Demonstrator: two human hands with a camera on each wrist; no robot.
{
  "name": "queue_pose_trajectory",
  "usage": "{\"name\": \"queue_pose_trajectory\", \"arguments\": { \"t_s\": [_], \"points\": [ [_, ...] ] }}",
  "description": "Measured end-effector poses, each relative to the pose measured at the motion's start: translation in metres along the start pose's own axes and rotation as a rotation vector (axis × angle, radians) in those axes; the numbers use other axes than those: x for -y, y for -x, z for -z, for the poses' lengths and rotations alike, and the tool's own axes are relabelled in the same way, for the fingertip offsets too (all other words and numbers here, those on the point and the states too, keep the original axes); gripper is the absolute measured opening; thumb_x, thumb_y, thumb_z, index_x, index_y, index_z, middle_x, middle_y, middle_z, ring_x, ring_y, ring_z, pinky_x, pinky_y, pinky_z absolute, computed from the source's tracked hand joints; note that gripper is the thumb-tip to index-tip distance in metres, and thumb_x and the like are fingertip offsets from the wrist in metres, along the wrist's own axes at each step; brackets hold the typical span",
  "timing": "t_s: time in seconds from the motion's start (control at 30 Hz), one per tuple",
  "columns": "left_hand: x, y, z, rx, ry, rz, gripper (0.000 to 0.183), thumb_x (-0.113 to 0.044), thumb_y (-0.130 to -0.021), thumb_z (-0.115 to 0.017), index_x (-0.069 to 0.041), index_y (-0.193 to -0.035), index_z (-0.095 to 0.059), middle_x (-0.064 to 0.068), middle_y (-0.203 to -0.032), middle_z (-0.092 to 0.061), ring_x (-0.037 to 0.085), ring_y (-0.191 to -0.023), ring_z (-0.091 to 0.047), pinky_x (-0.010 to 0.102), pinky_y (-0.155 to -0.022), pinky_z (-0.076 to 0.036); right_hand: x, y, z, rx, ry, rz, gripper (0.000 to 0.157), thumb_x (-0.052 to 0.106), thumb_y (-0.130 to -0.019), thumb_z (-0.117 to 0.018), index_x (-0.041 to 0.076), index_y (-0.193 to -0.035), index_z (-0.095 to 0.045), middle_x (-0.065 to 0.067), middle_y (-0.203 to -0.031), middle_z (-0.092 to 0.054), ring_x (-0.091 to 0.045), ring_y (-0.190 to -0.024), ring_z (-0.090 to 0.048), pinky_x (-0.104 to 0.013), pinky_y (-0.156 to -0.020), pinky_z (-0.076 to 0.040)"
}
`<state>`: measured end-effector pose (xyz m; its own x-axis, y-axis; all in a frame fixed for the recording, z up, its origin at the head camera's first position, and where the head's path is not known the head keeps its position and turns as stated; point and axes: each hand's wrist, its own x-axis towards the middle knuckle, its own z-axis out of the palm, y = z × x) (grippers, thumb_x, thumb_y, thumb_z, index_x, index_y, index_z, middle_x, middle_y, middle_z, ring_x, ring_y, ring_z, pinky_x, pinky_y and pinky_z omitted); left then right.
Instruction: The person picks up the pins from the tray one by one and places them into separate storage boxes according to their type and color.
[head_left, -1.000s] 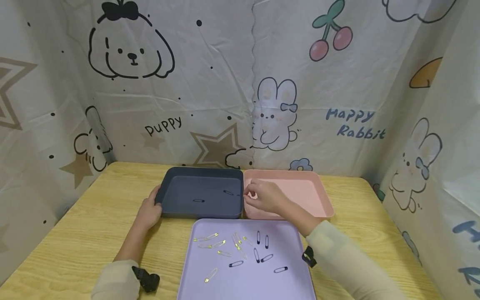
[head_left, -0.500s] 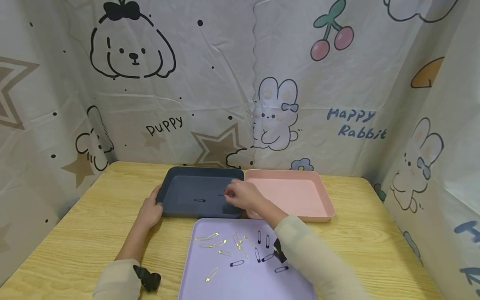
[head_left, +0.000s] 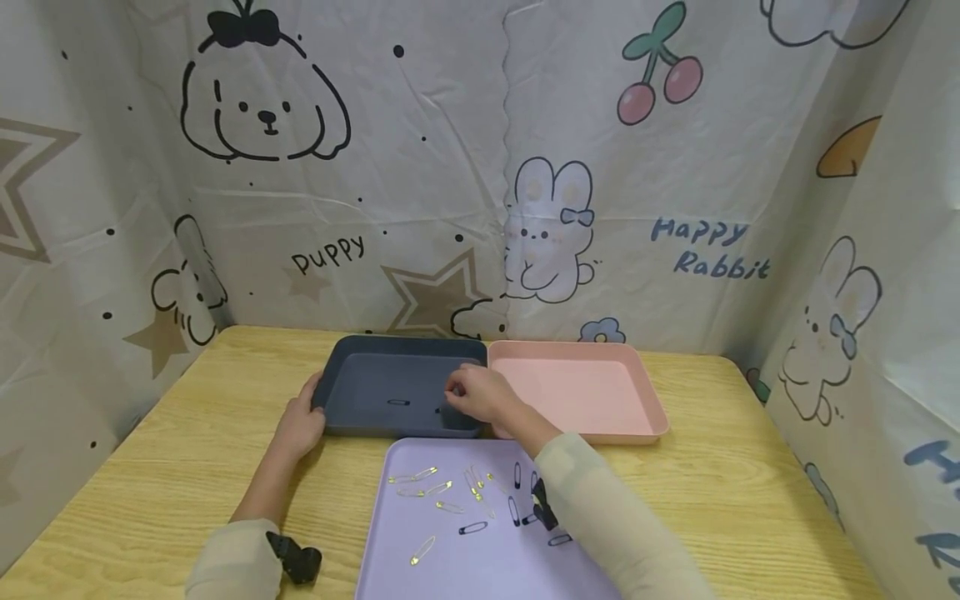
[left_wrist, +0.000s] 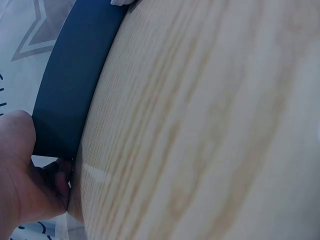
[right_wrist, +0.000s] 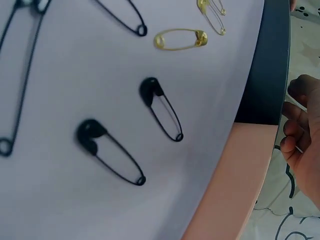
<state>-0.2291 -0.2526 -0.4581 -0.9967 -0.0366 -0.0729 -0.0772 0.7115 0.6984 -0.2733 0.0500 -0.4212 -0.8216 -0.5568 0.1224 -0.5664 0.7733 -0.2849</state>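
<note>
My left hand (head_left: pixel 300 427) grips the left end of a dark blue tray (head_left: pixel 367 427); in the left wrist view the thumb and curled fingers (left_wrist: pixel 62 182) are at the tray's corner. Over the tray's right part hovers my right hand (head_left: pixel 483 393), fingers loosely bent with nothing visible between them. One black safety pin (head_left: pixel 398 402) lies on the tray floor. The end of another dark pin (head_left: pixel 437 410) shows just below the right fingertips, the rest hidden by the hand. In front, a lilac tray (head_left: pixel 397 575) bears several black safety pins (right_wrist: pixel 162 110) and several gold safety pins (right_wrist: pixel 181 39).
A pink tray (head_left: pixel 592 392) stands against the dark tray's right side. All three trays are on a wooden table (head_left: pixel 735 467), with a printed cloth (head_left: pixel 420 192) hanging behind and at the sides. My right forearm crosses over the lilac tray, covering part of some black pins.
My right hand moved left from the pink tray's edge to above the dark tray, and the black safety pin in its fingertips was let go there. The left hand stayed put.
</note>
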Motion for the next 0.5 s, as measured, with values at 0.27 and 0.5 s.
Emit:
{"name": "queue_pose_trajectory", "arguments": {
  "t_s": [0.27,0.5],
  "points": [
    [-0.001,-0.001,-0.001,0.0,0.005,-0.005,0.064,-0.004,-0.089,-0.025,-0.004,-0.15,-0.006,0.042,-0.137,-0.029,0.055,-0.126,-0.028,0.063,-0.102,-0.027,-0.005,0.007,0.003,-0.019,-0.01,-0.034,0.017,0.029,-0.088,-0.061,0.018,-0.098,-0.07,0.004,-0.084,-0.058,-0.008,-0.071,-0.05,-0.022,-0.062,-0.041],
    [0.002,-0.001,-0.002,-0.001,0.001,0.009,0.064,-0.005,-0.089,-0.025,-0.006,-0.15,-0.005,0.042,-0.136,-0.029,0.054,-0.126,-0.03,0.063,-0.102,-0.027,-0.008,0.022,0.012,0.003,-0.02,-0.04,0.017,0.031,-0.088,-0.061,0.019,-0.098,-0.07,0.007,-0.08,-0.054,-0.008,-0.071,-0.049,-0.023,-0.062,-0.041]
  ]
}}
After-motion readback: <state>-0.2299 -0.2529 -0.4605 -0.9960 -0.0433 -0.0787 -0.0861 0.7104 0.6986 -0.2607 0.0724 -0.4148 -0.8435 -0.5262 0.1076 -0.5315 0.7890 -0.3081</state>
